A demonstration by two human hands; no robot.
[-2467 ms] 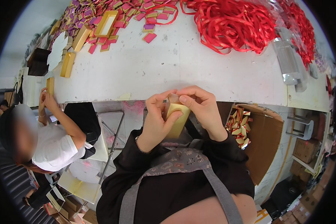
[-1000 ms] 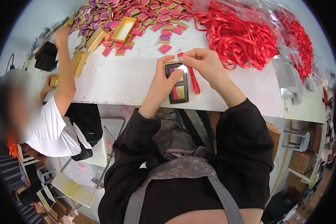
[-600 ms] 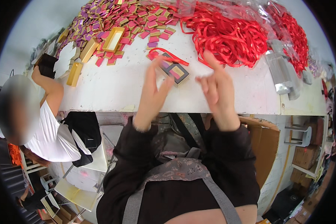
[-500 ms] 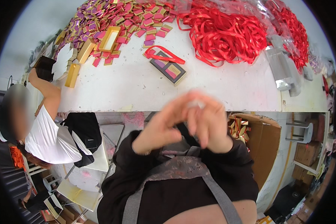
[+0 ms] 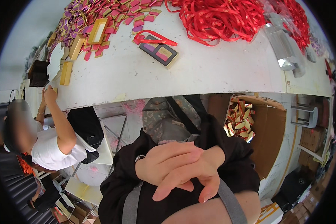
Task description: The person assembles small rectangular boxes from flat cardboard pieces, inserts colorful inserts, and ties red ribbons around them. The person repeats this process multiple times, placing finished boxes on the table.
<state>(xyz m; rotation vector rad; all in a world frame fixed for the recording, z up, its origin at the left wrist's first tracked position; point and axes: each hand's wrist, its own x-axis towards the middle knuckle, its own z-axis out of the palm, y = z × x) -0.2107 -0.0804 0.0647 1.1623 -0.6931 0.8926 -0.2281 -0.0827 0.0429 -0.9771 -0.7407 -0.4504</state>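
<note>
Bare hands (image 5: 179, 168) overlap, seemingly empty, smooth-skinned.

Black long-sleeve top, grey apron w/ wide grey straps, wristwatch (image 5: 139, 158) on left wrist.

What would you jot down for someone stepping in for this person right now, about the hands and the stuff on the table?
Left hand and right hand: both empty, laid over each other in front of the chest, off the white table.
Open dark box with purple and pink pieces lies flat on the table, a red ribbon looped at its far edge.
Done: box filled, ribbon laid by it.
Left: ribbon looks untied. More ribbons and pieces lie beyond.
</note>
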